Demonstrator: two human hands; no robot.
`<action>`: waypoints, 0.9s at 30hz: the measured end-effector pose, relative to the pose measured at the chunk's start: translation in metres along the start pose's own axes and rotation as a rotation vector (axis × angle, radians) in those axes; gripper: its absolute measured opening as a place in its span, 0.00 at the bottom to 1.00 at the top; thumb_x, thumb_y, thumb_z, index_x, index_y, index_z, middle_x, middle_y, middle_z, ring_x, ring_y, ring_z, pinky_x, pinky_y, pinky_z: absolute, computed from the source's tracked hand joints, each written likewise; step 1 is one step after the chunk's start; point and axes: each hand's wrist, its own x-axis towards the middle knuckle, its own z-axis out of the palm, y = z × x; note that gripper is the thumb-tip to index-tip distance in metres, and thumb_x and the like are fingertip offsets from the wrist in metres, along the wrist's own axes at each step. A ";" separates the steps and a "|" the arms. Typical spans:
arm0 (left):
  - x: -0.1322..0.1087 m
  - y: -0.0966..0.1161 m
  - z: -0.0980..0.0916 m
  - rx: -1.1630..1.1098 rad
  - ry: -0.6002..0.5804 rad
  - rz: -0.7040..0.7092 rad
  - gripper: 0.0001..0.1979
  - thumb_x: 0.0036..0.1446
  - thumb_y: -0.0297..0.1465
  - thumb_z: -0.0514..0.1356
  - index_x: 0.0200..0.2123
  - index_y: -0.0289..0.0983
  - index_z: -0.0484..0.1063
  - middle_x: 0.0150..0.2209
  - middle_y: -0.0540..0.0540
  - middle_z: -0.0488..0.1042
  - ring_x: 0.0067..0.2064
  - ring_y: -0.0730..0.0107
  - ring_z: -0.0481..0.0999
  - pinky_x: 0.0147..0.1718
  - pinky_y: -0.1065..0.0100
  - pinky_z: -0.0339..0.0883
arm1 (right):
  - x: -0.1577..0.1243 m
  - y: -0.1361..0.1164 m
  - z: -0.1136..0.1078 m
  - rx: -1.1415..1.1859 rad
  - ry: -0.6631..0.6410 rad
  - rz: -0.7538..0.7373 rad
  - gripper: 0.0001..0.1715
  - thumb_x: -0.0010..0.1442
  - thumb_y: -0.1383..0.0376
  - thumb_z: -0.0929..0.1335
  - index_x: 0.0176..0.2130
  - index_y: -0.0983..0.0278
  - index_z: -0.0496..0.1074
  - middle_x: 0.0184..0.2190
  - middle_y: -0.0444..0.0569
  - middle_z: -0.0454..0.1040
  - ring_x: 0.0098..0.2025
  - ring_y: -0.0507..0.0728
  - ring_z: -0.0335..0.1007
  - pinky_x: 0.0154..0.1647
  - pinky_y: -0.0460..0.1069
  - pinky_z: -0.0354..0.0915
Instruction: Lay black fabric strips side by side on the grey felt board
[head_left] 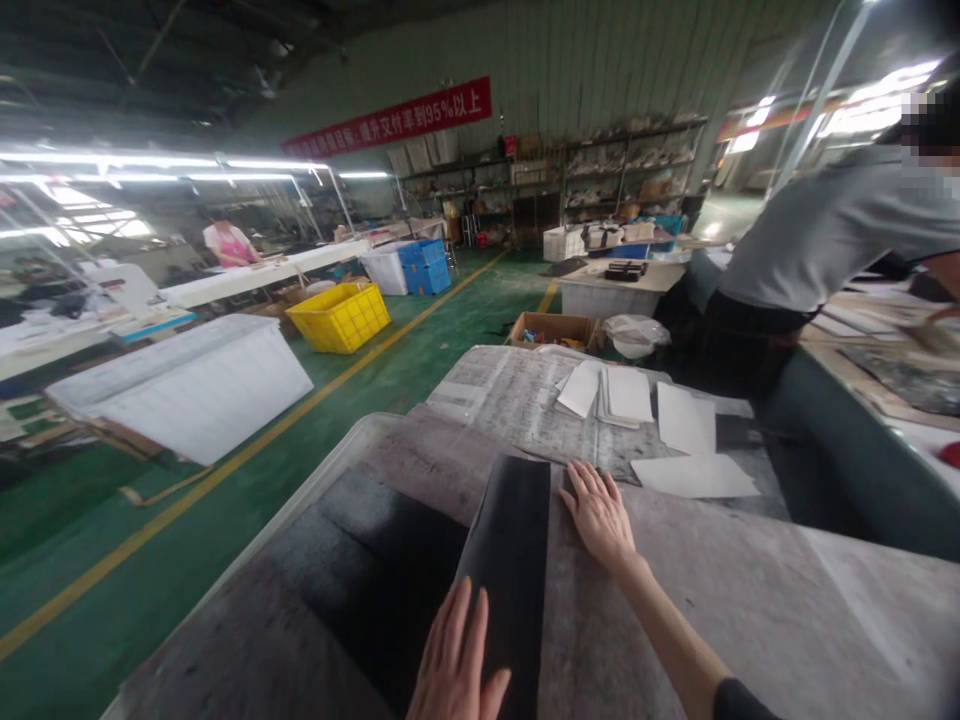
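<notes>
A long black sheet (517,540) lies on the grey, stained work surface (720,600) in front of me, running away from my body. My left hand (459,655) is over its near left edge, fingers stretched forward and thumb apart. Beside the far right end of the sheet, my right hand (598,512) rests flat on the surface, fingers extended. Neither hand grips anything. To the left of the sheet spreads a dark black patch (390,570) with a speckled edge; whether it is paint or material I cannot tell.
White sheets (686,420) lie on the far board. At right, a person in a grey shirt (817,230) bends over another table. Beyond stand an open cardboard box (555,330), a yellow crate (339,317) and blue crates (424,267). A white bin (195,390) stands left across the green floor.
</notes>
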 end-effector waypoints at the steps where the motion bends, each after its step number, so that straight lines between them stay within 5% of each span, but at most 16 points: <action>1: 0.012 0.001 0.007 0.086 0.013 0.071 0.31 0.63 0.32 0.54 0.67 0.42 0.49 0.66 0.40 0.57 0.66 0.50 0.59 0.58 0.49 0.66 | -0.002 0.001 0.001 0.000 0.006 -0.005 0.29 0.69 0.55 0.58 0.62 0.66 0.61 0.63 0.55 0.64 0.66 0.64 0.54 0.65 0.61 0.47; 5: 0.038 -0.002 0.025 0.268 0.010 0.049 0.34 0.65 0.36 0.52 0.69 0.35 0.42 0.68 0.34 0.52 0.68 0.50 0.53 0.60 0.49 0.63 | -0.004 -0.002 0.002 0.014 0.027 -0.011 0.28 0.69 0.55 0.57 0.62 0.66 0.61 0.62 0.55 0.64 0.66 0.63 0.54 0.66 0.61 0.46; 10: 0.033 -0.009 0.032 0.294 -0.093 0.075 0.33 0.65 0.40 0.52 0.68 0.34 0.45 0.70 0.34 0.46 0.69 0.50 0.50 0.61 0.52 0.61 | -0.003 -0.002 0.001 0.027 0.028 0.001 0.28 0.69 0.56 0.58 0.62 0.66 0.60 0.62 0.55 0.65 0.66 0.63 0.54 0.66 0.60 0.45; 20: 0.033 -0.010 0.036 0.350 -0.054 0.113 0.34 0.64 0.41 0.53 0.68 0.33 0.45 0.69 0.33 0.49 0.68 0.50 0.53 0.59 0.52 0.63 | 0.000 0.005 0.000 0.158 0.025 0.084 0.27 0.69 0.56 0.56 0.62 0.64 0.61 0.60 0.53 0.67 0.64 0.59 0.58 0.66 0.58 0.49; 24: 0.031 -0.012 0.033 0.379 -0.027 0.140 0.34 0.63 0.40 0.54 0.68 0.34 0.47 0.68 0.33 0.51 0.67 0.49 0.56 0.58 0.51 0.65 | -0.011 0.002 -0.008 0.127 -0.005 -0.031 0.26 0.69 0.56 0.57 0.62 0.60 0.62 0.62 0.50 0.65 0.66 0.59 0.55 0.67 0.60 0.46; 27: 0.051 -0.007 0.027 0.374 0.020 0.168 0.35 0.62 0.42 0.55 0.67 0.36 0.48 0.68 0.35 0.52 0.67 0.46 0.55 0.57 0.47 0.66 | -0.019 -0.001 -0.011 0.093 -0.041 -0.095 0.27 0.69 0.56 0.58 0.64 0.59 0.58 0.65 0.48 0.61 0.68 0.60 0.50 0.67 0.61 0.44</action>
